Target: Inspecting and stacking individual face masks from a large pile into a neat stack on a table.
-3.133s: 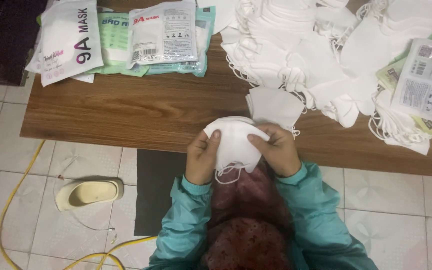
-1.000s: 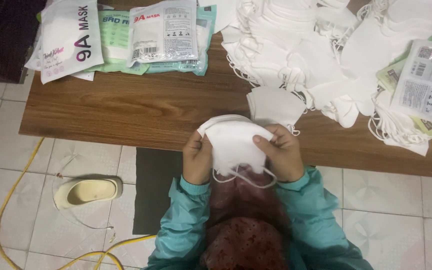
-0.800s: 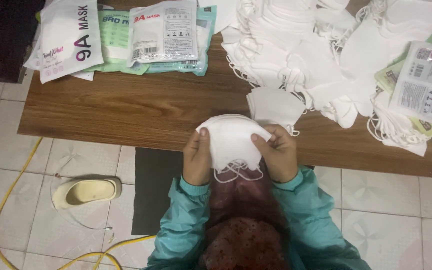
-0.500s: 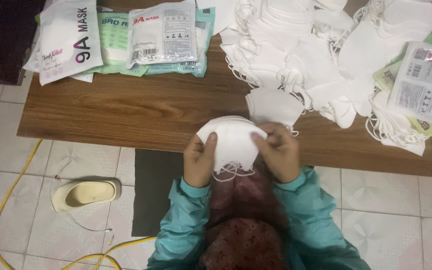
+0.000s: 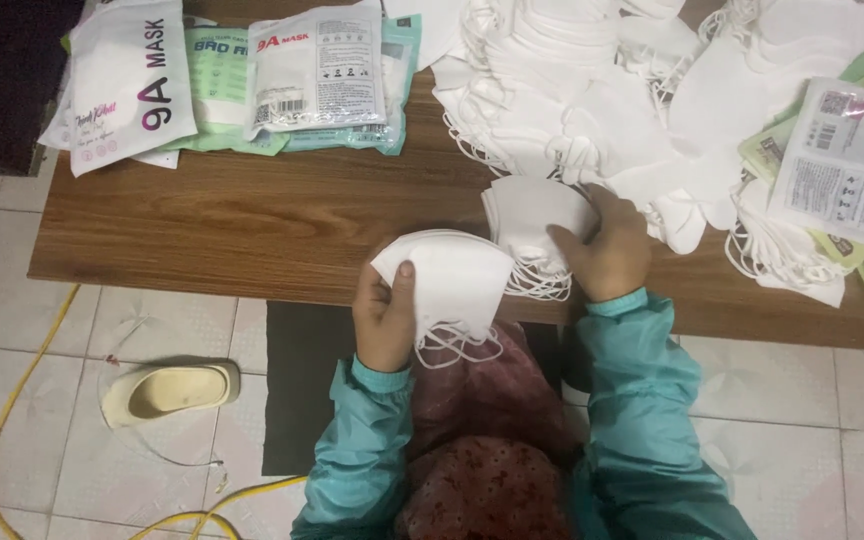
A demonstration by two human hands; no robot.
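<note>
My left hand [image 5: 384, 318] grips a small stack of folded white face masks [image 5: 450, 278] at the near edge of the wooden table [image 5: 252, 225], their ear loops dangling below. My right hand [image 5: 604, 245] rests on a second small stack of white masks [image 5: 527, 215] lying on the table just to the right, fingers curled over its right side. Both sleeves are teal.
A large heap of loose white masks [image 5: 602, 90] covers the table's far right. Printed mask packets [image 5: 317, 70] lie at the far left, more packets [image 5: 842, 160] at the right edge. On the tiled floor lie a cream slipper [image 5: 167, 390], a yellow cable [image 5: 22, 400] and a dark mat [image 5: 302, 380].
Both hands held the mask stack together before. Now my right hand has left it and moved right onto the stack on the table; my left hand keeps the first stack.
</note>
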